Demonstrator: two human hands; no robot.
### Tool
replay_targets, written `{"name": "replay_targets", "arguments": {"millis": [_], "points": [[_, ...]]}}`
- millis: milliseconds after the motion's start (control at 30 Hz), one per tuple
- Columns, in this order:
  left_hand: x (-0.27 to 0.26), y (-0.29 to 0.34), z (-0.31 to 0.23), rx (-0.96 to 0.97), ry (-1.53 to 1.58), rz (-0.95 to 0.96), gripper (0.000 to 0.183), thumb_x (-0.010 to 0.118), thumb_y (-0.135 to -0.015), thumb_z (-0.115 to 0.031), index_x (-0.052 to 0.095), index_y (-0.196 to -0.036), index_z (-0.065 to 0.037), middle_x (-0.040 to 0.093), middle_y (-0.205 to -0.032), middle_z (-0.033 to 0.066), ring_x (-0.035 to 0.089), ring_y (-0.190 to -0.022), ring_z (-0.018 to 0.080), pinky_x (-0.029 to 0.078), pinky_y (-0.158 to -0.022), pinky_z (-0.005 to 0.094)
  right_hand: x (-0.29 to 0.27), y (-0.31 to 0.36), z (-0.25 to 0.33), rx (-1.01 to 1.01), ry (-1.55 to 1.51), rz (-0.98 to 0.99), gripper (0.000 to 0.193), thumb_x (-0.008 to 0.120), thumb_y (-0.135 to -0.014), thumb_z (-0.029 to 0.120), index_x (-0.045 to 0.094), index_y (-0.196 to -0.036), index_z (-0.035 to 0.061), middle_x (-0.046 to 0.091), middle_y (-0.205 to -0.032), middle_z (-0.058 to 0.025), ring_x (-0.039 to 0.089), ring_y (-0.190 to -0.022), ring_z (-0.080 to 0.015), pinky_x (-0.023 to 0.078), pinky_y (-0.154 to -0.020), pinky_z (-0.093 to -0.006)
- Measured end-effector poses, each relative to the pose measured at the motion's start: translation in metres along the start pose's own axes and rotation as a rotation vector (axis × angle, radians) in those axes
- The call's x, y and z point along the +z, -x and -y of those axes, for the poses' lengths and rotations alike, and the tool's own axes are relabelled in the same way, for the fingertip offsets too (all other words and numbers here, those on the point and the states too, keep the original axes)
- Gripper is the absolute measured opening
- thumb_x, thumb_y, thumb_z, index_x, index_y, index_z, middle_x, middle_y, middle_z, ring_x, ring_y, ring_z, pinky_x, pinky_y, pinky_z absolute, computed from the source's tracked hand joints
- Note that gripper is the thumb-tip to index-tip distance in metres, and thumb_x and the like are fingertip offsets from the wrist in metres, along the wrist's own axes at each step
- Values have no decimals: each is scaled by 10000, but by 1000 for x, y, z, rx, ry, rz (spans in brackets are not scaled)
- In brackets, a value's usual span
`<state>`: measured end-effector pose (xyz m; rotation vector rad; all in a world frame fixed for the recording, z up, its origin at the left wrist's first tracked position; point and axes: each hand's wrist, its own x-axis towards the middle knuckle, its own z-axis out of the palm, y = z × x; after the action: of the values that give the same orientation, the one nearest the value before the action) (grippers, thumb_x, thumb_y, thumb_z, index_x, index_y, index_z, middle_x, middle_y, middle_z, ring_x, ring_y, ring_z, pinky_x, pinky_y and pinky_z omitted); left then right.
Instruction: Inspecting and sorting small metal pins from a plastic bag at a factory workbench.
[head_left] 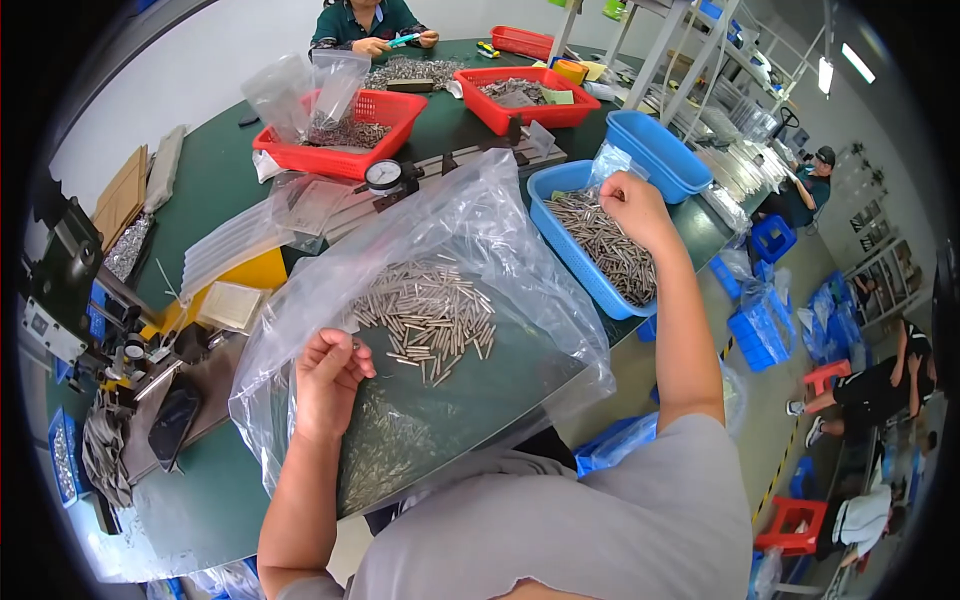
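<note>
Above the near blue basket (568,258), the right hand (635,205) had its fingers curled together among the metal pins (612,250) at the far end; whether it gripped any could not be told. The left hand (330,375) was half closed over the clear plastic bag (480,215), thumb near the bent fingers, and what it held, if anything, was too small to make out.

Just right of the left hand lay a loose pile of similar pins (440,315), spread where the bag was; whether they were inside it or on top could not be told. The basket's pins covered its bottom in a jumbled heap, with a piece of clear plastic (612,160) by the right hand.

Just beyond stood a second blue basket (655,150). Farther back on the green table (215,150), the left red basket (315,158) held small metal parts and upright clear bags (280,95), while the right red basket (555,117) held metal parts and a pale green slip (557,97). At the far left, a small blue basket (55,437) held shiny bits.
</note>
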<state>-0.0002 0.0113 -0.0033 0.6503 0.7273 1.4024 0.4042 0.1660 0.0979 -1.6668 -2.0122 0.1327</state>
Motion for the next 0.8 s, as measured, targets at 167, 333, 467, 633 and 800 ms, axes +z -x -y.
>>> {"name": "replay_targets", "arguments": {"millis": [167, 333, 467, 633, 800], "points": [[-4, 3, 0, 16, -9, 4, 45, 525, -898, -72, 551, -873, -46, 611, -797, 98, 578, -662, 172, 489, -622, 286, 8, 2, -46, 83, -65, 1, 162, 576, -812, 146, 654, -933, 71, 665, -870, -133, 638, -819, -284, 482, -746, -347], [-9, 2, 1, 19, -22, -41, 46, 527, -894, -72, 552, -868, -44, 610, -793, 96, 573, -660, 173, 483, -619, 289, 7, 17, 22, -4, -223, -214, 153, 611, -810, 107, 645, -948, 53, 661, -833, -130, 637, -751, -241, 488, -705, -325], [-8, -5, 2, 5, -14, 2, 39, 536, -891, -87, 562, -882, -59, 611, -803, 90, 574, -681, 176, 480, -651, 292, 8, 47, 100, -243, -434, 74, 122, 620, -815, 34, 617, -936, 17, 609, -780, -19, 567, -696, -90, 453, -629, -221], [-12, -5, 1, -18, 5, -4, 36, 529, -891, -75, 553, -903, -52, 617, -823, 101, 583, -693, 182, 482, -656, 293, 59, 61, 158, -721, -319, 526, 101, 638, -765, 51, 601, -859, 37, 590, -769, -79, 597, -686, -226, 462, -597, -310], [-17, -5, 2, -21, 9, -6, 43, 534, -882, -73, 555, -901, -41, 618, -818, 102, 593, -694, 176, 488, -654, 293, 116, 69, 189, -825, -166, 633, 125, 650, -761, 127, 607, -862, 66, 607, -835, -78, 604, -782, -296, 477, -667, -401]]}}
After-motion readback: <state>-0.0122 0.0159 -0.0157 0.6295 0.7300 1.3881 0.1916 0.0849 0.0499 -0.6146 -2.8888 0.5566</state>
